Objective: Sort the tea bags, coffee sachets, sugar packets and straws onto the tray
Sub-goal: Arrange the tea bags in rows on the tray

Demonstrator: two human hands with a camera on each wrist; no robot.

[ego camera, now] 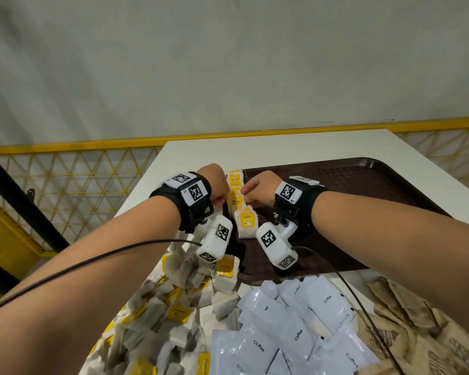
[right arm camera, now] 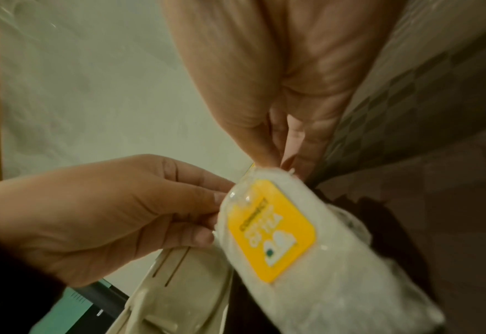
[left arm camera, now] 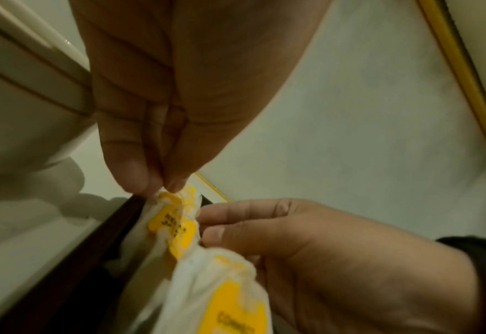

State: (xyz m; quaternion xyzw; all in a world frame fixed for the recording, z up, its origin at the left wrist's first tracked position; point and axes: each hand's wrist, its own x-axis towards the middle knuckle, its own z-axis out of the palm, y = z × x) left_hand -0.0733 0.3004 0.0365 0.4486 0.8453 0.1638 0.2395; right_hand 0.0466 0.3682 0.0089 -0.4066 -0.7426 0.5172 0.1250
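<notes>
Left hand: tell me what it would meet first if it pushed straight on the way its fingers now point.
The left hand points at the row of tea bags along the tray edge and already pinches one there. Pushing on, it would probably meet the right hand opposite; depth is unclear.

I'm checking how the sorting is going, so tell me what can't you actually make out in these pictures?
- Straws: none in any view, perhaps outside the frame.
- Tea bags in the tray row: head view, both hands cover the middle, so no count.
- Left hand fingers: left wrist view, tips bunched on a bag top; which bag is unclear.
- Right hand: right wrist view, the nearest bag hides its fingertips.
- Brown packets: head view, cut by the edge, print unreadable.
</notes>
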